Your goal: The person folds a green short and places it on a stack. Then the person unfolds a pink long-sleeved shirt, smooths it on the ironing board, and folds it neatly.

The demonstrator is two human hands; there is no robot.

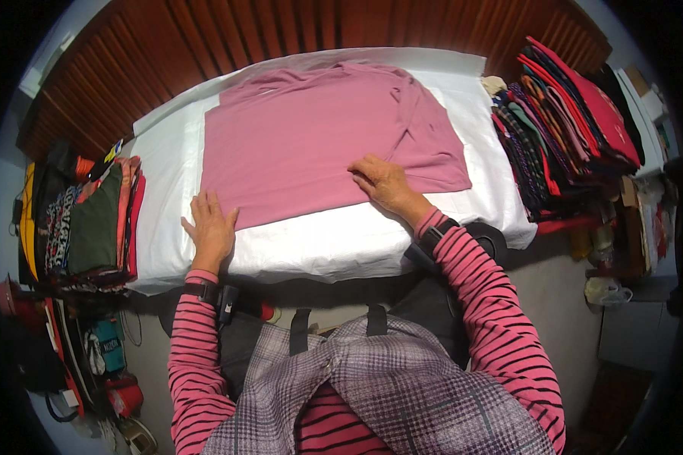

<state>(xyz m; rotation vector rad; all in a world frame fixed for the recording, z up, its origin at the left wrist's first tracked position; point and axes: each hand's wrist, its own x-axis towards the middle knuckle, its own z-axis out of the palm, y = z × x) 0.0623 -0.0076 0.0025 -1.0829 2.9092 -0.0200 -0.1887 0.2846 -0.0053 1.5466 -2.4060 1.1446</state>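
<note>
A pink long-sleeved top [301,136] lies spread sideways on a white cloth [319,250]. One sleeve lies bent along its right part, with creases there. My left hand [209,224] rests flat with fingers apart on the top's near left corner, partly on the white cloth. Over the near edge of the top, right of its middle, is my right hand [380,181]. Its fingers are curled down against the fabric; whether they pinch any of it is hard to see.
Folded clothes stand in a pile [97,227] at the left end of the table. A taller stack of folded clothes [569,125] rises at the right. Behind the table runs a brown slatted wooden panel [273,28]. Bags and boxes sit lower at both sides.
</note>
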